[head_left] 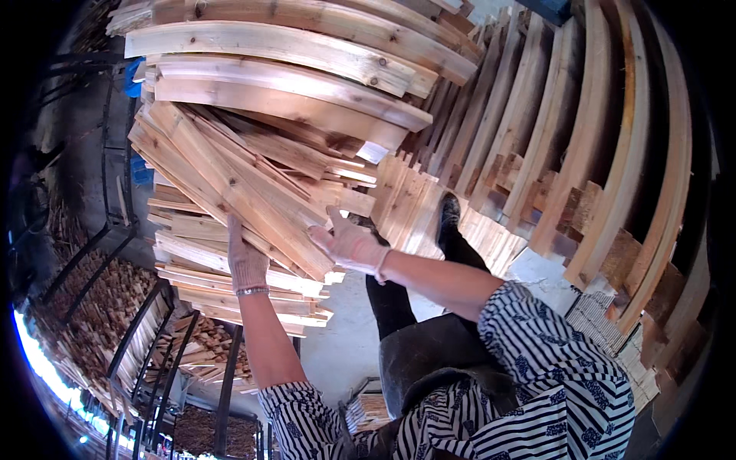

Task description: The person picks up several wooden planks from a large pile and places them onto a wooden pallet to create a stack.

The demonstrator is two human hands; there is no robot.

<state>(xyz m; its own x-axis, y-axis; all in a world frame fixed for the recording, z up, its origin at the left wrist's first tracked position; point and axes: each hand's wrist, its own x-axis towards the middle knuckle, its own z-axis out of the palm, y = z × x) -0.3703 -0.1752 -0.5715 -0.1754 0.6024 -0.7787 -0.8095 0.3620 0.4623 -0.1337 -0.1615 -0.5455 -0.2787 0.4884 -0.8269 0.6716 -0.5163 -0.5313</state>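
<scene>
A bundle of long, pale wooden boards (230, 180) lies slanted over a stack, running from upper left to lower right. My left hand (248, 261), in a light knitted glove, grips the boards along their near edge; its fingers are partly hidden by the wood. At the right end of the boards is my right hand (349, 241), also gloved. Its thumb stands apart from the fingers, and the fingertips rest against the top board's face. Beneath the bundle, shorter planks (230, 249) are piled with uneven ends.
Wide boards (268, 46) are stacked at the far side. Long planks (590, 138) stand in rows at the right, beside a layer of slats (406, 199). Black metal rails (134, 330) and heaps of wood offcuts (84, 299) are at the left. My shoe (449, 211) stands near the slats.
</scene>
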